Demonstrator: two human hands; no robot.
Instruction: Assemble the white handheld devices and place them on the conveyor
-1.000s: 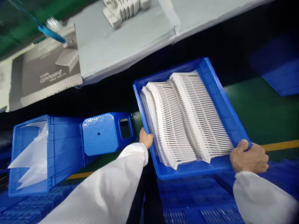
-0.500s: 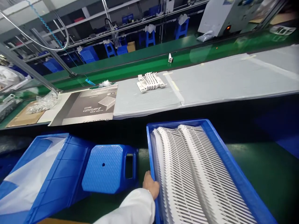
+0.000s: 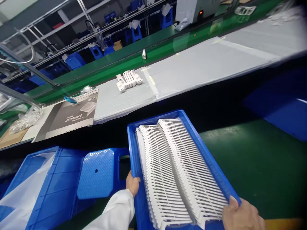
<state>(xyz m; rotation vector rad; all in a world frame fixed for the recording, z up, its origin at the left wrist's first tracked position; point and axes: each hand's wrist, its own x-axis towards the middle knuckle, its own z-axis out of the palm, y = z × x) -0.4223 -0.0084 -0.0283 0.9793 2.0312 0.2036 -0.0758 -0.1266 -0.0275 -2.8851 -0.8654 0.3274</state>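
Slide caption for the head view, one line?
The left hand and right hand grip a blue tray of white plastic grilles.

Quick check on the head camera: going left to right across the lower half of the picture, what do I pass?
Blue plastic crate lined with white film → blue plastic stool → blue tray of white slatted parts → green floor

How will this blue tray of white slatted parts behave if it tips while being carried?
The tray looks like thin moulded plastic, so it is probably light and may flex slightly. The white parts stand in loose leaning rows, so they would likely slide or fan over if tilted. Their thin slats look somewhat fragile.
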